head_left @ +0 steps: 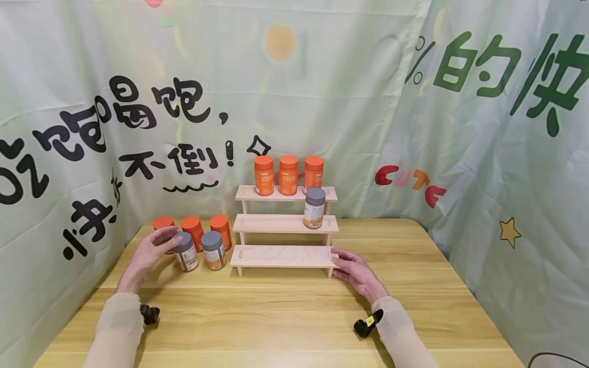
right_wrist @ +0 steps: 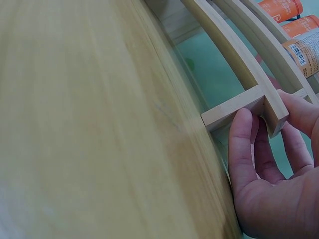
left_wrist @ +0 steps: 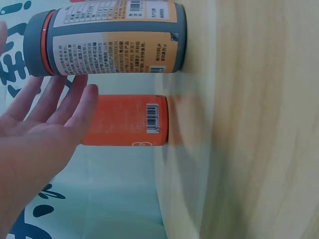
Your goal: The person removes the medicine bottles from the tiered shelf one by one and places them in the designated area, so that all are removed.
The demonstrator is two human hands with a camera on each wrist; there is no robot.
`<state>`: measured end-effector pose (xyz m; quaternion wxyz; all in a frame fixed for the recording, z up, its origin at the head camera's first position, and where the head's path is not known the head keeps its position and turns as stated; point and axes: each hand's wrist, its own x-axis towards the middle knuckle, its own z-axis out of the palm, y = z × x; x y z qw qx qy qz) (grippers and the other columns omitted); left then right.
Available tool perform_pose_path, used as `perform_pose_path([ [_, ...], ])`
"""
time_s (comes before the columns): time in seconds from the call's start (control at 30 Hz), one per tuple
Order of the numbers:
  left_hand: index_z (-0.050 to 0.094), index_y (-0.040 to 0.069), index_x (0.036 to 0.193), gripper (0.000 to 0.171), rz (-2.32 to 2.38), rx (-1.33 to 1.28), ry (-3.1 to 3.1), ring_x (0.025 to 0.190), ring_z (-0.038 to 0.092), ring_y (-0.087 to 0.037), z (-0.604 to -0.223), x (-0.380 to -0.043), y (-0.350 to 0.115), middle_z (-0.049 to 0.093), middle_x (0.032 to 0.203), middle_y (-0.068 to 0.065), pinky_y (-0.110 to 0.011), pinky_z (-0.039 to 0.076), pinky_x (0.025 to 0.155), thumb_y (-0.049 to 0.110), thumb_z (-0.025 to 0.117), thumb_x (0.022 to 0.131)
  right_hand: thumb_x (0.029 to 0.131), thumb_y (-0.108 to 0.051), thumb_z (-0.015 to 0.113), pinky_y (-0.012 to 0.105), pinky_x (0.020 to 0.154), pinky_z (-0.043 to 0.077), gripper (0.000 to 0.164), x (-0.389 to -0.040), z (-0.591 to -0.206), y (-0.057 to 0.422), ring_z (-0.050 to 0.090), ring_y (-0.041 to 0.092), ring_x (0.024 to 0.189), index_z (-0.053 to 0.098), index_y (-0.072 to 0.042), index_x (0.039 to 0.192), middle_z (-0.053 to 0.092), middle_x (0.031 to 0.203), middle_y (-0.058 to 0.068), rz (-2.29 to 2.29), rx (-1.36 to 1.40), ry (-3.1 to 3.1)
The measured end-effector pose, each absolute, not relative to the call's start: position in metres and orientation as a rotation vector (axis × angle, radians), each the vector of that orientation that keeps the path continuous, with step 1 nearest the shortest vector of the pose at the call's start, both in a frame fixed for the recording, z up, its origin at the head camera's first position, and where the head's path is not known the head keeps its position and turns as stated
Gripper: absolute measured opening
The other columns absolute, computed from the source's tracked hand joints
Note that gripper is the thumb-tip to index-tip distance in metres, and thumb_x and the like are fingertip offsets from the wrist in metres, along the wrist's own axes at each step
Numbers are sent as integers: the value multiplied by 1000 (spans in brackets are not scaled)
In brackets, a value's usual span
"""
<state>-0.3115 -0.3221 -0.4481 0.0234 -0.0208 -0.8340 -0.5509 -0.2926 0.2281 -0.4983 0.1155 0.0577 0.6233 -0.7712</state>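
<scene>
On the table, beside your loosely spread left hand, the gray jar should be light, stiff and slippery, best held around its lid, while your right hand pinches the shelf.

The left hand blocks much of the leftmost orange jar; up on the stand, a grey-lidded jar masks part of the rightmost orange jar!

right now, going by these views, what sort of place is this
Probably a small staged set, perhaps for filming or demonstrations: pale-green printed fabric curtains hang behind a wood-grain table bearing a pale three-tier wooden stand with orange cylindrical jars on its top tier.
</scene>
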Motion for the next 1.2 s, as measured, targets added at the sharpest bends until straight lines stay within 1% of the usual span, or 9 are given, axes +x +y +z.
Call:
perform_pose_path([
  [0.1, 47, 6, 143, 63, -1789, -40, -2407, 104, 55, 8, -444, -310, -319, 61, 130, 4, -12, 46, 86, 37, 68, 92, 91, -12, 69, 26, 76, 57, 50, -292, -498, 228, 67, 11, 88, 53, -5, 138, 64, 114, -2, -2255, 166, 1834],
  [0.2, 55, 0, 132, 50, -1916, -56, -2152, 92, 62, 8, -439, -310, -313, 68, 107, 16, -9, 49, 79, 18, 73, 89, 92, -12, 68, 25, 75, 57, 49, -292, -498, 228, 67, 11, 88, 53, -5, 138, 63, 114, -1, -2252, 164, 1841],
  [0.27, 58, -5, 127, 46, -1972, -61, -2007, 88, 66, 5, -435, -310, -309, 71, 100, 15, -9, 51, 76, 10, 75, 86, 92, -11, 68, 25, 75, 57, 49, -292, -499, 229, 67, 11, 89, 53, -5, 138, 63, 115, -1, -2253, 165, 1844],
  [0.33, 60, -7, 123, 45, -1978, -44, -1931, 85, 67, 2, -429, -308, -304, 72, 96, 13, -10, 52, 75, 8, 77, 84, 92, -12, 68, 25, 76, 57, 49, -291, -498, 229, 67, 12, 89, 53, -5, 138, 63, 115, -1, -2253, 163, 1845],
  [0.53, 68, -5, 107, 28, -1953, 46, -1810, 71, 66, -5, -411, -303, -283, 73, 82, 8, -16, 53, 63, 7, 78, 83, 92, -12, 68, 25, 77, 57, 50, -291, -498, 231, 67, 12, 90, 53, -5, 139, 63, 116, 0, -2256, 163, 1842],
  [0.67, 71, 1, 101, 21, -1915, 30, -1839, 66, 63, -7, -409, -306, -267, 72, 80, 4, -19, 53, 60, 14, 77, 85, 92, -12, 69, 25, 76, 57, 50, -290, -498, 231, 67, 12, 89, 53, -6, 139, 62, 116, 0, -2257, 165, 1837],
  [0.83, 71, 3, 100, 22, -1881, -10, -1924, 68, 64, -10, -409, -308, -244, 72, 82, 5, -20, 54, 63, 20, 76, 86, 92, -12, 68, 25, 76, 57, 50, -290, -498, 233, 67, 11, 89, 53, -7, 139, 62, 116, -1, -2250, 168, 1827],
  [1.03, 67, -5, 101, 27, -1892, -157, -1986, 66, 63, -9, -414, -313, -215, 71, 78, 3, -21, 53, 59, 19, 73, 89, 92, -11, 68, 25, 75, 57, 50, -292, -497, 233, 67, 11, 87, 53, -5, 139, 63, 115, -2, -2265, 173, 1842],
  [1.2, 65, -10, 105, 32, -1947, -236, -2018, 67, 64, -9, -421, -314, -194, 71, 77, 8, -22, 54, 59, 18, 71, 91, 91, -10, 69, 25, 75, 57, 49, -292, -500, 230, 67, 13, 87, 54, -5, 137, 64, 112, -2, -2263, 160, 1825],
])
